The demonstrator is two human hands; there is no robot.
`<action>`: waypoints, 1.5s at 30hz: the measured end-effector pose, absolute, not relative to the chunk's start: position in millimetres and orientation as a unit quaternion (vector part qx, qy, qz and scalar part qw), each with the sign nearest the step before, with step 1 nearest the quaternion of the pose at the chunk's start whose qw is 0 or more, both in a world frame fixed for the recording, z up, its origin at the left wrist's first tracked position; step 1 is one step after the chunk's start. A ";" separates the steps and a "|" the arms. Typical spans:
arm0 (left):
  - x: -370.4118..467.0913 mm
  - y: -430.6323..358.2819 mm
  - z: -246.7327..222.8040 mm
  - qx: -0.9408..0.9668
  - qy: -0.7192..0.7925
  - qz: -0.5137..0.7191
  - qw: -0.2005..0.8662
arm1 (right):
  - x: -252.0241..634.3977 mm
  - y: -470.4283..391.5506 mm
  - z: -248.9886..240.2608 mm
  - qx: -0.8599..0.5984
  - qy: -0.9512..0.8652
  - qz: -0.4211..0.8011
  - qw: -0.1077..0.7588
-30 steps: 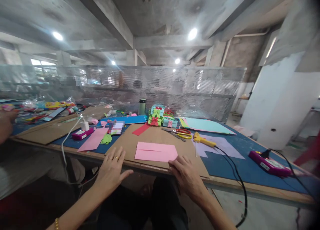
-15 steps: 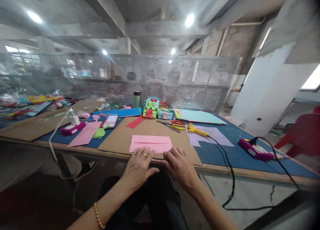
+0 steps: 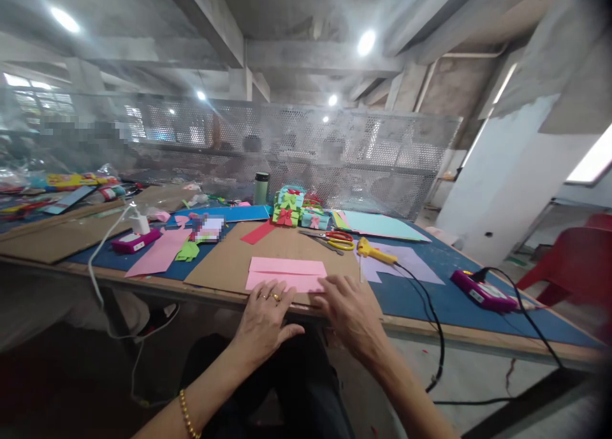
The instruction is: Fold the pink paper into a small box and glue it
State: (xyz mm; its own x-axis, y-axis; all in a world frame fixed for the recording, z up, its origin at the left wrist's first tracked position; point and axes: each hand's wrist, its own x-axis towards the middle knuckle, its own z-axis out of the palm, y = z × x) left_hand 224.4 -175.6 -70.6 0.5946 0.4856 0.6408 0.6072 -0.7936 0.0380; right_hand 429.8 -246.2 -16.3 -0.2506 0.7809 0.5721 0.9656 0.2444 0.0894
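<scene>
A folded pink paper sheet [image 3: 287, 265] lies near the front edge of a brown cardboard sheet [image 3: 217, 264], with a slit-like line running along its length. My left hand [image 3: 268, 315] rests on the paper's near edge, fingers stretched out and thumb apart, a ring on one finger. At the paper's right end is my right hand [image 3: 351, 315], its fingers loosely bent and apart, with nothing visible in them. Its fingertips are close to the corner; whether they touch it I cannot tell. Behind the paper lie scissors [image 3: 338, 240] with red and yellow handles.
A yellow glue gun [image 3: 377, 253] with a black cord lies on purple paper [image 3: 421, 266]. Small paper boxes with bows [image 3: 288, 208] are stacked behind, beside a green bottle [image 3: 261, 189]. Purple power strips [image 3: 482, 291] sit at both sides. A red paper strip [image 3: 258, 232] lies mid-table.
My right hand has shifted slightly right and lifted a little at the paper's right corner. My left hand stays on the near edge. The view has turned slightly.
</scene>
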 end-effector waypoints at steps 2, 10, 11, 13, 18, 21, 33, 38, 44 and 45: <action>223.9 -175.8 -69.3 -0.889 -0.311 -0.326 0.084 | 411.2 -238.1 -21.9 -0.549 -0.788 -0.193 0.199; 226.8 -181.1 -63.0 -0.891 -0.324 -0.305 0.093 | 421.3 -242.0 -33.7 -0.566 -0.783 -0.182 0.186; 229.0 -182.8 -62.5 -0.889 -0.330 -0.302 0.100 | 424.3 -242.2 -34.1 -0.567 -0.782 -0.182 0.186; 235.0 -186.7 -60.5 -0.882 -0.348 -0.298 0.108 | 427.4 -240.6 -35.6 -0.569 -0.780 -0.182 0.185; 256.5 -196.9 -45.7 -0.865 -0.389 -0.304 0.087 | 428.9 -234.1 -40.9 -0.559 -0.785 -0.183 0.196; 266.5 -201.4 -30.9 -0.873 -0.401 -0.269 0.064 | 432.2 -233.4 -41.7 -0.555 -0.784 -0.183 0.210; 200.8 -187.9 -7.6 -0.883 -0.414 -0.205 0.084 | 435.7 -234.3 -42.5 -0.549 -0.780 -0.178 0.243; 176.4 -185.8 -3.8 -0.880 -0.430 -0.183 0.081 | 436.1 -236.4 -40.3 -0.553 -0.780 -0.163 0.243; 182.5 -173.6 7.4 -0.845 -0.492 -0.200 0.068 | 430.7 -225.4 -19.5 -0.570 -0.781 -0.116 0.228; 188.5 -168.7 8.1 -0.838 -0.506 -0.197 0.053 | 428.8 -221.9 -13.9 -0.580 -0.777 -0.103 0.221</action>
